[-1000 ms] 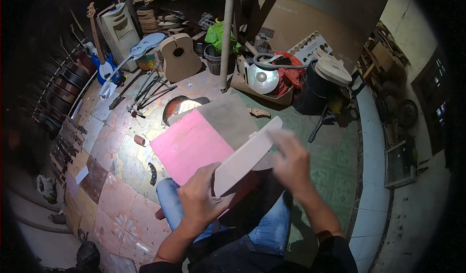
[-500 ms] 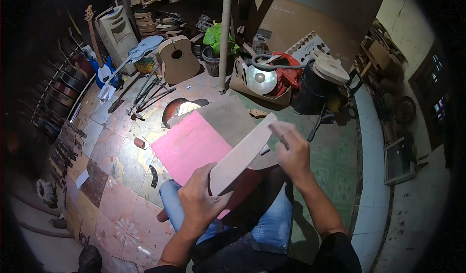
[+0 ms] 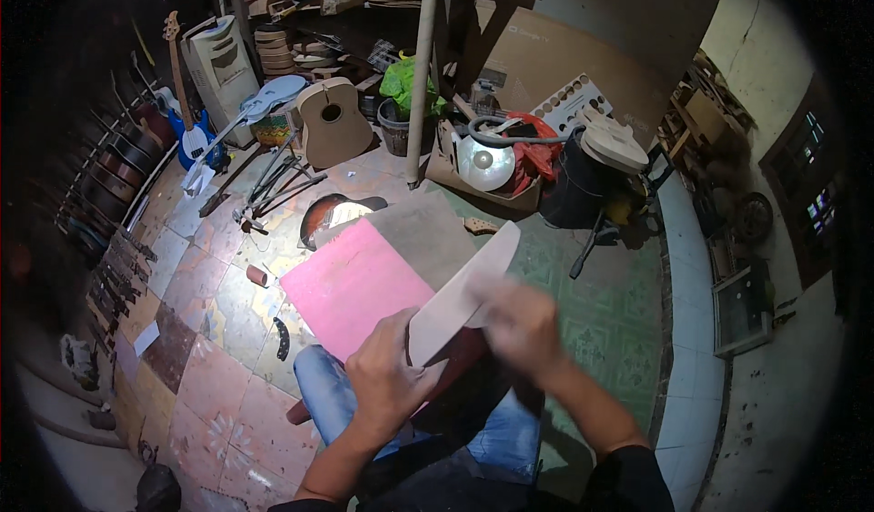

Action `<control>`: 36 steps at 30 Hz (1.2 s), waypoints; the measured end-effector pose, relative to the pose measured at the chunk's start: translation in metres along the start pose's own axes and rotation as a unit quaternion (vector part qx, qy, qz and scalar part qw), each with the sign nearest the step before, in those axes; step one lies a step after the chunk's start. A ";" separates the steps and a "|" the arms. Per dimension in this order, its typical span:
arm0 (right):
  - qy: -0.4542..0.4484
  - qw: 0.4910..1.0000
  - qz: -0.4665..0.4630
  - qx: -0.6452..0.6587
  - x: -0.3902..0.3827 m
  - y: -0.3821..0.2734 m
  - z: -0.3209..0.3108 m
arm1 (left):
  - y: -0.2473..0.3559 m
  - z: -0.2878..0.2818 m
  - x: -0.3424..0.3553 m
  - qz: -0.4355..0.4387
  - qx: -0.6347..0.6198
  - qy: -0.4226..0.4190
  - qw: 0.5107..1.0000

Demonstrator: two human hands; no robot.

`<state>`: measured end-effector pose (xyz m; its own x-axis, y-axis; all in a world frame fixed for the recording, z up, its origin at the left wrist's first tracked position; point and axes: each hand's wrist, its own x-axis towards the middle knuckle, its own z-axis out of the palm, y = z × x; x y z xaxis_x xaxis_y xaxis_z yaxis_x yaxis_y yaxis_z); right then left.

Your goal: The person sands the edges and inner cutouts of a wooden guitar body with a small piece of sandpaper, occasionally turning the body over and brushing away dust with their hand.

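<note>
Over the pink board (image 3: 350,284), the left hand (image 3: 387,375) grips the pale wooden blank's (image 3: 460,294) near end; the blurred right hand (image 3: 519,321) lies on it, grip unclear; seemingly sanding, calling for steady strokes.

A dim workshop with a patchwork floor of pink, brown and green tiles (image 3: 228,394). A pale upright post (image 3: 421,75) stands on it, an unpainted wooden guitar body (image 3: 333,122) just left, a cardboard sheet (image 3: 555,57) behind.

Your left hand (image 3: 387,375) is closed in a grip; your right hand (image 3: 521,323) is motion-blurred, forearm extended beside it.
</note>
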<state>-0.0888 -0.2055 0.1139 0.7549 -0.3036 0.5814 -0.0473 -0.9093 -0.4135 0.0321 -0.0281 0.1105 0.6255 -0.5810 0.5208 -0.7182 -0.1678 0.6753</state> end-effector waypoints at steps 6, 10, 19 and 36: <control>-0.027 0.999 -0.021 0.006 -0.001 -0.036 -0.001 | 0.008 0.004 0.007 -0.022 0.018 -0.028 0.999; 0.040 0.993 0.101 -0.051 0.026 0.027 -0.005 | 0.009 0.004 0.007 -0.001 -0.002 -0.012 1.000; 0.077 0.990 0.103 -0.059 0.028 0.045 -0.003 | 0.011 0.004 0.009 -0.019 -0.006 -0.018 1.000; 0.056 0.997 0.052 -0.008 0.017 0.029 0.008 | 0.005 0.005 0.007 -0.015 -0.002 -0.002 1.000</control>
<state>-0.0723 -0.2350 0.1065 0.6677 -0.4261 0.6104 -0.1328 -0.8750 -0.4655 0.0315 -0.0376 0.1152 0.6461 -0.5782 0.4983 -0.6974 -0.1818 0.6932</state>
